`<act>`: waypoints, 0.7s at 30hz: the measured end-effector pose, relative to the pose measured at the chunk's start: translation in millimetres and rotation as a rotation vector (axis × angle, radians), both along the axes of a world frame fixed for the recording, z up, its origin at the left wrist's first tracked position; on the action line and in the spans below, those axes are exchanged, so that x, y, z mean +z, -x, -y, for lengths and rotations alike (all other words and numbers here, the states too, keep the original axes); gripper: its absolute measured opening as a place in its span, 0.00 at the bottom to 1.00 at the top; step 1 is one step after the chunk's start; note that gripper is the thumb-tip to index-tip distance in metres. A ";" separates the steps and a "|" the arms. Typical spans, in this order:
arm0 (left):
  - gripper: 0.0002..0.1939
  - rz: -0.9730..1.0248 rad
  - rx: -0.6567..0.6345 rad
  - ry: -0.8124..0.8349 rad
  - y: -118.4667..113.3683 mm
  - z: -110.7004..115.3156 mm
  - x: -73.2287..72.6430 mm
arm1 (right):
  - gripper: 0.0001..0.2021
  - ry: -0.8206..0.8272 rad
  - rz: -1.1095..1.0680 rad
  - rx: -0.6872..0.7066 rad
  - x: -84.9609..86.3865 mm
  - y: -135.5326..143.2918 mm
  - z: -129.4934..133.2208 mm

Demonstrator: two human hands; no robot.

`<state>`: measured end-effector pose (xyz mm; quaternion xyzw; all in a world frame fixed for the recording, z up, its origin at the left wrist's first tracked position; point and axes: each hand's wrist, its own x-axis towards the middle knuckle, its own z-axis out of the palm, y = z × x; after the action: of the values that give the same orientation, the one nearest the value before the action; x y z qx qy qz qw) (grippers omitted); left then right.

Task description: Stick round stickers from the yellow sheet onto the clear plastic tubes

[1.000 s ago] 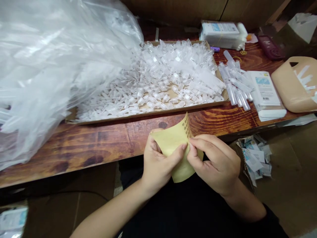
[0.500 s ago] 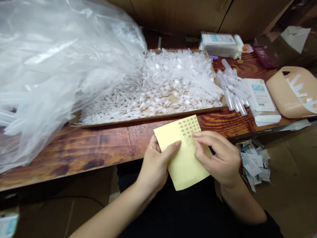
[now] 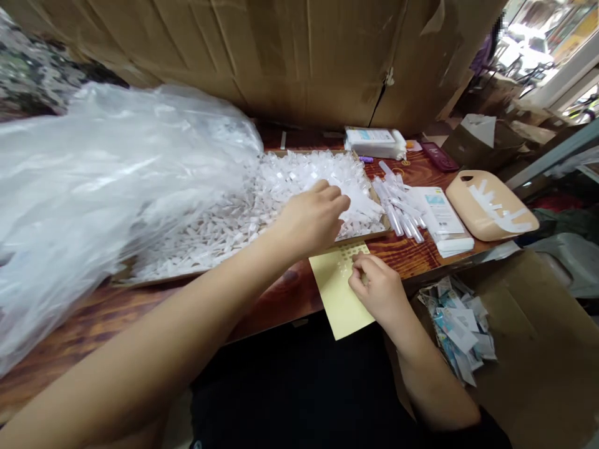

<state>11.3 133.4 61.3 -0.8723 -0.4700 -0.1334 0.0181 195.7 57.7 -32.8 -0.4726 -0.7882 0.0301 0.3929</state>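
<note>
My left hand (image 3: pixel 316 215) reaches over a shallow cardboard tray (image 3: pixel 187 275) heaped with small clear plastic pieces (image 3: pixel 224 232). Its fingers are curled down, and whatever lies under them is hidden. A yellow sheet of small round stickers (image 3: pixel 340 305) lies at the table's front edge, its lower part hanging over. Dark printed stickers remain visible in its upper rows, with bare spots below. Over the sheet's right side my right hand (image 3: pixel 377 285) is closed, thumb and forefinger pinched beside the stickers. What the pinch holds is too small to make out.
A big clear plastic bag (image 3: pixel 140 162) covers the tray's left side. Right of the tray lie clear tubes (image 3: pixel 397 202), printed cards (image 3: pixel 442 218) and a beige plastic container (image 3: pixel 486 206). A box of printed packets (image 3: pixel 461 327) stands below the table. Cardboard (image 3: pixel 281 62) rises behind.
My left hand has let go of the sticker sheet and moved up and forward over the tray. The sheet now rests at the table edge under my right hand. The view has tilted upward.
</note>
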 end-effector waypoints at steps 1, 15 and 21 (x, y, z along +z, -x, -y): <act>0.10 -0.099 -0.084 0.020 -8.4 -14.2 -2.4 | 0.08 -0.010 -0.029 -0.026 -2.2 1.0 -2.1; 0.16 -0.318 -0.293 -0.141 -65.0 -75.8 -21.4 | 0.08 0.006 -0.282 0.019 -15.2 1.7 -10.7; 0.11 0.134 -0.147 -0.080 -42.2 -71.5 -11.8 | 0.07 0.011 -0.326 0.042 -16.6 0.0 -20.5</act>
<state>53.6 204.9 49.4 -0.8921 -0.3993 -0.2109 0.0116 195.7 78.1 -49.4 -0.4471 -0.7235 0.1188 0.5124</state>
